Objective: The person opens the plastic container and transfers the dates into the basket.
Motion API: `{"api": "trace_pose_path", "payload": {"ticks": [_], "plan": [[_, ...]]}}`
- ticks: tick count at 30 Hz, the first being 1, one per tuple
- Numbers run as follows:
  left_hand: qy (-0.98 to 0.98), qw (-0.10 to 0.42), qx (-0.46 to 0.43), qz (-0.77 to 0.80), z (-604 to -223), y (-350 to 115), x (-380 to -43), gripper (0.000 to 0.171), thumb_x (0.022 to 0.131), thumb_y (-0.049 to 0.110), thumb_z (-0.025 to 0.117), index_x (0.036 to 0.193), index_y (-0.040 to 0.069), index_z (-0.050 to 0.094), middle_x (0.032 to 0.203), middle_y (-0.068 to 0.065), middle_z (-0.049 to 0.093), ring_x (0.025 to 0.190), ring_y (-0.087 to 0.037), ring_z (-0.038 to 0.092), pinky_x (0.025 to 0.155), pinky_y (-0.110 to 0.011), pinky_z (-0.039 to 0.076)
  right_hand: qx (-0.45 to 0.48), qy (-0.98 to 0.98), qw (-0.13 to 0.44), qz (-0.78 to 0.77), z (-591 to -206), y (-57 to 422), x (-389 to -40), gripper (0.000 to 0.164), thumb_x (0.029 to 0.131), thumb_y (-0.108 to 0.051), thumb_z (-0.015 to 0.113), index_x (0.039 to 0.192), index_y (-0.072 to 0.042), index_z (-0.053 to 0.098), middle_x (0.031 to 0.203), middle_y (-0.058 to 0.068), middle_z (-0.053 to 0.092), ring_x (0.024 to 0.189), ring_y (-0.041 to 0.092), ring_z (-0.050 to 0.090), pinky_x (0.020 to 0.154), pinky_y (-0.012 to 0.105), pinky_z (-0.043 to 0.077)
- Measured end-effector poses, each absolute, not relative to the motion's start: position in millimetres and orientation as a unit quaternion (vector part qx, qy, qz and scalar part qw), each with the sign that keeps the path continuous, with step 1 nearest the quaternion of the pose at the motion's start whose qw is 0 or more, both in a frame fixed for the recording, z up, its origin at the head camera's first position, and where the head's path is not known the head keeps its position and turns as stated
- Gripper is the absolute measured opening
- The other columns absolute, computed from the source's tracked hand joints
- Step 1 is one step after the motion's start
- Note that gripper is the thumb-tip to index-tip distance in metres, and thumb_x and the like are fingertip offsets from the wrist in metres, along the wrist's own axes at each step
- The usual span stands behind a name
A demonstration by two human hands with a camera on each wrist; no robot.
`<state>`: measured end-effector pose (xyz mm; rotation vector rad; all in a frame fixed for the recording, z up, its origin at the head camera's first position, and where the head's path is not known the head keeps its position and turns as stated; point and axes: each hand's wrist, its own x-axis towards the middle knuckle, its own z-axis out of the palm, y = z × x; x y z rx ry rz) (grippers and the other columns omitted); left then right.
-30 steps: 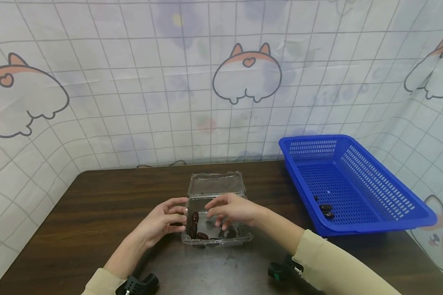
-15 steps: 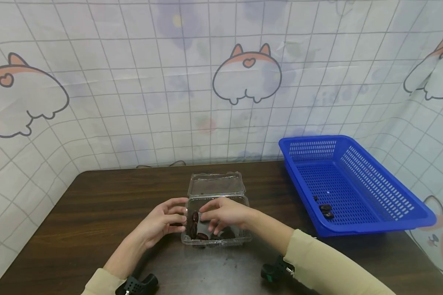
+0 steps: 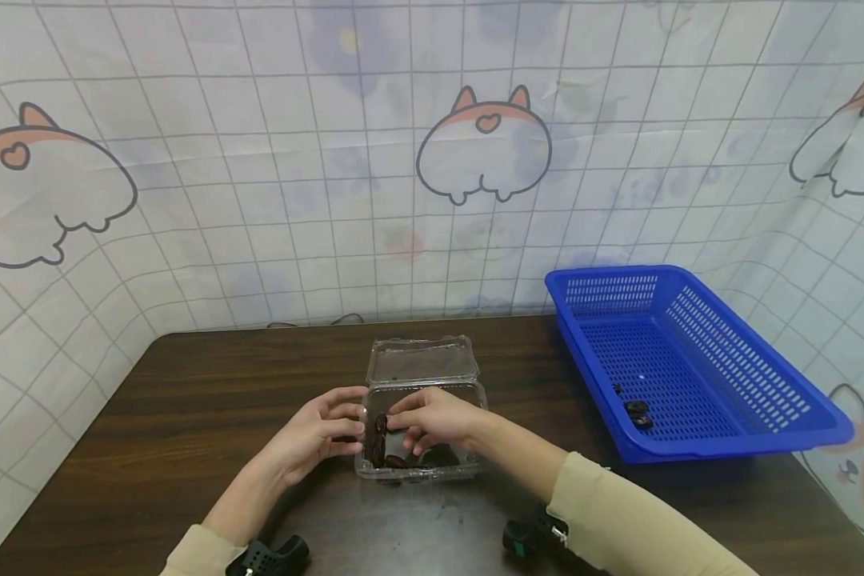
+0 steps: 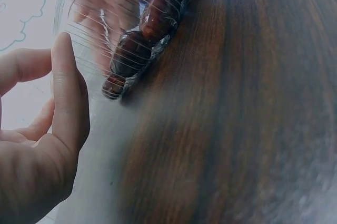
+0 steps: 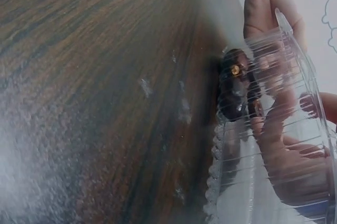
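A clear plastic clamshell box (image 3: 432, 474) stands on the table with its lid (image 3: 423, 362) folded back. Several dark brown dates (image 3: 396, 462) lie along its left and front sides; the left wrist view shows a row of dates (image 4: 130, 54) through the ribbed wall. My left hand (image 3: 315, 432) is outside the left wall, fingers spread and fingertips at the plastic. My right hand (image 3: 432, 420) reaches into the box, thumb and index finger pinching a date (image 3: 381, 424) near the left side. In the right wrist view that date (image 5: 307, 104) shows through the plastic by the fingers.
A blue perforated basket (image 3: 734, 450) stands at the right of the wooden table (image 3: 209, 400), with a few dates (image 3: 637, 408) in its near left corner. A patterned wall covering (image 3: 295, 200) rises behind the table. Each wrist wears a black camera mount (image 3: 268, 558).
My right hand has moved left and slightly down inside the box, its fingertips now at the date on the left side. My left hand has stayed beside the box.
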<state>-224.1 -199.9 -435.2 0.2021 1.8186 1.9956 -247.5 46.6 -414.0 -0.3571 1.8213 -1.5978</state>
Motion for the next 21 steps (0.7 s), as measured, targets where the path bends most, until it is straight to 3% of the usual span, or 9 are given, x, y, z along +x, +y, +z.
{"api": "trace_pose_path", "payload": {"ticks": [21], "plan": [[0.651,0.215,0.072,0.725,-436.3,-199.2,-224.0,0.065,0.097,0.002,0.067,0.154,0.001,0.035,0.114,-0.008,0.055,0.092,-0.018,0.062,0.081,-0.034,0.061,-0.156,0.711,0.337,-0.597,-418.9,45.1,-248.1,0.043,0.104,-0.009,0.059,0.142,0.011,0.052,0.121,0.015,0.065,0.081,0.016,0.064,0.064,0.024,0.054]]}}
